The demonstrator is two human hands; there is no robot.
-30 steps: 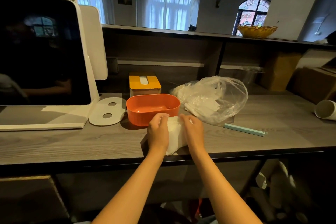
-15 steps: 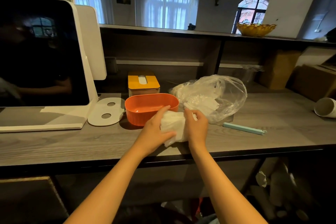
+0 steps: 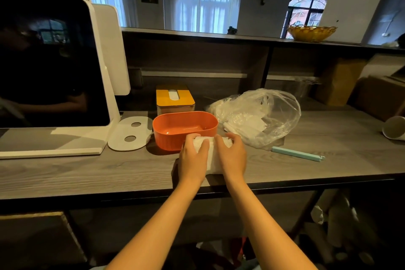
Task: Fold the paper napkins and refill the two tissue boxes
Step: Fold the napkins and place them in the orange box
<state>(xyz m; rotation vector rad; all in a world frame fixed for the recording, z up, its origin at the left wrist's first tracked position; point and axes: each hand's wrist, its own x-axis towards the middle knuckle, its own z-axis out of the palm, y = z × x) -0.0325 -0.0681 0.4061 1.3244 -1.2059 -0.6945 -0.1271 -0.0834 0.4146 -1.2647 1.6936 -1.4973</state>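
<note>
Both hands are on a white stack of paper napkins (image 3: 212, 158) lying on the grey wooden counter (image 3: 87, 173) near its front edge. The left hand (image 3: 192, 160) curls its fingers over the stack's left end and the right hand (image 3: 233, 155) curls round its right end, so each grips the napkins between them. Touching the stack at its 11 o'clock sits the open orange tissue box (image 3: 185, 129), with nothing visible inside. At that box's 12 o'clock stands a second tissue box with a yellow slotted lid (image 3: 175, 98). A white oval lid with two holes (image 3: 130, 132) lies at the orange box's 9 o'clock. At the napkins' 2 o'clock a clear plastic bag (image 3: 263, 116) holds more napkins, and a pale blue bag clip (image 3: 298, 154) lies at 3 o'clock
</note>
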